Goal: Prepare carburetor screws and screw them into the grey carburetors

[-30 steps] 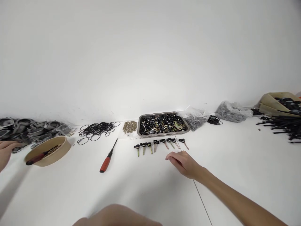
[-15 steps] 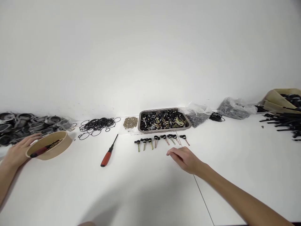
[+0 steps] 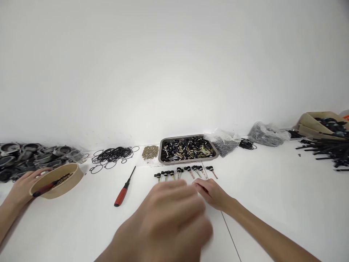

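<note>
My left hand [image 3: 24,185] rests with its fingers stretched along the outside of a cream bowl [image 3: 77,181]; the bowl holds a dark-red-handled tool [image 3: 45,189] and small brass pieces [image 3: 64,179]. My right hand [image 3: 211,193] is closed on the table, its fingers curled and nothing visible in them. Just beyond it lies a row of black-headed pins [image 3: 189,170], partly covered by another person's large, blurred hand [image 3: 169,222] close to the camera. A red-handled screwdriver [image 3: 121,195] lies between my hands.
A metal tray [image 3: 188,161] of black and brass parts stands against the wall. Left of it are brass bits [image 3: 150,152], black rings [image 3: 113,155] and grey housings [image 3: 43,154]. Plastic bags [image 3: 268,134], black rods [image 3: 327,145] and a cream container [image 3: 309,120] are at right.
The blurred hand has come up from the bottom edge into the middle of the view. The table scene sits slightly lower in the picture. My hands stay by the bowl and pins.
</note>
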`<state>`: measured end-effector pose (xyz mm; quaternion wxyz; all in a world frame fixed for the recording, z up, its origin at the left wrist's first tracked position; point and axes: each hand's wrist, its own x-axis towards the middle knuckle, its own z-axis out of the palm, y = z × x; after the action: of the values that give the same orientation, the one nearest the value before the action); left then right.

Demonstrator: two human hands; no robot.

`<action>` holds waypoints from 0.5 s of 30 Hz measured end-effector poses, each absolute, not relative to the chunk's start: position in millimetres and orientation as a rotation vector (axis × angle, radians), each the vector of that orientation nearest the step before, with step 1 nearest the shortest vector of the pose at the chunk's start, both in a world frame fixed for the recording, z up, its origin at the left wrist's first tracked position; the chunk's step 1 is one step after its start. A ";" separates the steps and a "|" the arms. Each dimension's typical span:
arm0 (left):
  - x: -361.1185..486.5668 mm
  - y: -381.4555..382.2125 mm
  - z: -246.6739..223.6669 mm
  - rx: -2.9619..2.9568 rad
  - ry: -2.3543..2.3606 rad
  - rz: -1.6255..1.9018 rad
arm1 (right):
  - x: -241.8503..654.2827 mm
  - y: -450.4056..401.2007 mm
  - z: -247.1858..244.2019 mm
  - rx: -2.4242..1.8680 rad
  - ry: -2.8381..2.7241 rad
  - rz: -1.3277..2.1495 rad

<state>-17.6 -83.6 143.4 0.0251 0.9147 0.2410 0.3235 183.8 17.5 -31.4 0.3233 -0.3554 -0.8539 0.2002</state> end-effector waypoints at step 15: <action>-21.8 23.1 -28.5 2.427 0.884 1.114 | 169.7 5.6 -10.2 -1.047 -2.031 0.949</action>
<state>-21.8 23.1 -28.5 0.1635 0.8512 0.3101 0.3905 169.7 5.6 -10.2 0.3274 -0.3999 -0.7756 0.3625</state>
